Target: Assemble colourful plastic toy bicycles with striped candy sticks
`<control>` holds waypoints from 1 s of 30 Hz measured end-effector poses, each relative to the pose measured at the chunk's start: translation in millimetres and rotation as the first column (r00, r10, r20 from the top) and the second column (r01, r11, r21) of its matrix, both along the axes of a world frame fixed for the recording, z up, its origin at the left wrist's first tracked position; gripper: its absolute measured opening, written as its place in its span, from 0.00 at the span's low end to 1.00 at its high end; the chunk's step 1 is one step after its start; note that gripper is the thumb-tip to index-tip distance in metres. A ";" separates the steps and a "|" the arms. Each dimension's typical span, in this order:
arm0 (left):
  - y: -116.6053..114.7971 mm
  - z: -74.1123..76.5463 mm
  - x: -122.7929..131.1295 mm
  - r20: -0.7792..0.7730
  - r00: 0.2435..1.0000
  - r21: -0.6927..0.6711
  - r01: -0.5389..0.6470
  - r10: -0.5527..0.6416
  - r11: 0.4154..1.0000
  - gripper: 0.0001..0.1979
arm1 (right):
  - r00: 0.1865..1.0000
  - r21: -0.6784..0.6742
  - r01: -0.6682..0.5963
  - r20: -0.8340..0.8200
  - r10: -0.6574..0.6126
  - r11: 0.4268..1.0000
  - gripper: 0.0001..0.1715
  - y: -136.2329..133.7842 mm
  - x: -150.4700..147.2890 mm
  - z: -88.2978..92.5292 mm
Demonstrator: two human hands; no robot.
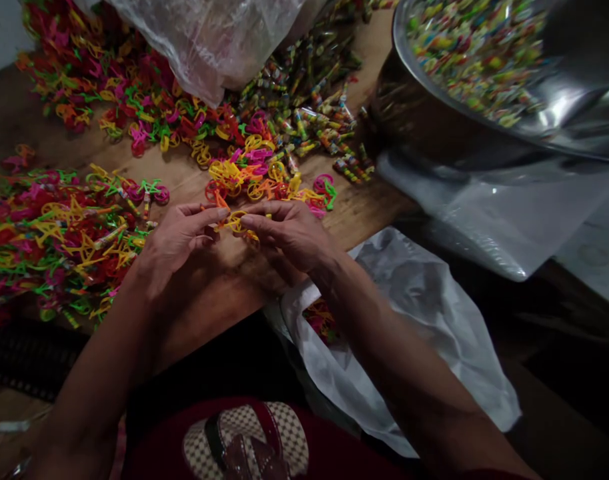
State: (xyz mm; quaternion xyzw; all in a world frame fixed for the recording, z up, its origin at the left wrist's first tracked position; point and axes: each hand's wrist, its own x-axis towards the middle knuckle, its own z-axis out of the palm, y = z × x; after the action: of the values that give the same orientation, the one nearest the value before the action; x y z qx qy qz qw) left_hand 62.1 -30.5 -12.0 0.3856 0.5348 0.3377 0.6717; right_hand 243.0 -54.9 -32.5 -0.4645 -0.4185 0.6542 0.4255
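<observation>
Both hands meet over the front of the wooden table, fingertips nearly together. My left hand is closed in a pinch on a small orange plastic piece. Between the thumb and fingers of my right hand is a yellow plastic piece with a ring shape. Whether the two pieces are joined I cannot tell. Just beyond the fingertips lies a loose heap of yellow, pink, red and green plastic pieces.
Plastic pieces with small tubes attached form a pile at left. Small clear tubes with colourful contents lie behind, under a plastic bag. A metal basin holds more tubes. A white sack sits below the table edge.
</observation>
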 end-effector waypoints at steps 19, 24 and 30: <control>-14.5 -8.6 -2.2 0.070 0.997 0.127 0.027 -0.036 0.992 0.16 | 0.978 -0.098 0.076 -0.184 -0.093 0.992 0.28 -7.9 -12.4 -15.0; -12.8 -9.9 -0.4 0.120 0.992 0.110 -0.048 0.035 0.993 0.18 | 0.951 -0.191 0.172 -0.225 -0.214 0.966 0.29 -12.9 -23.2 -14.2; -7.9 -14.9 1.6 0.065 0.994 0.082 -0.089 0.083 0.993 0.19 | 0.967 -0.161 0.135 -0.192 -0.165 0.978 0.30 -11.6 -27.7 -15.6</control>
State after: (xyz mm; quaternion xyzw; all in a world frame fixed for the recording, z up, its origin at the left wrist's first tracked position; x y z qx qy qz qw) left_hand 63.7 -38.4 -26.9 0.3798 0.5152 0.4004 0.6557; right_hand 215.3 -66.5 -48.1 -0.4554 -0.2869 0.6934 0.4791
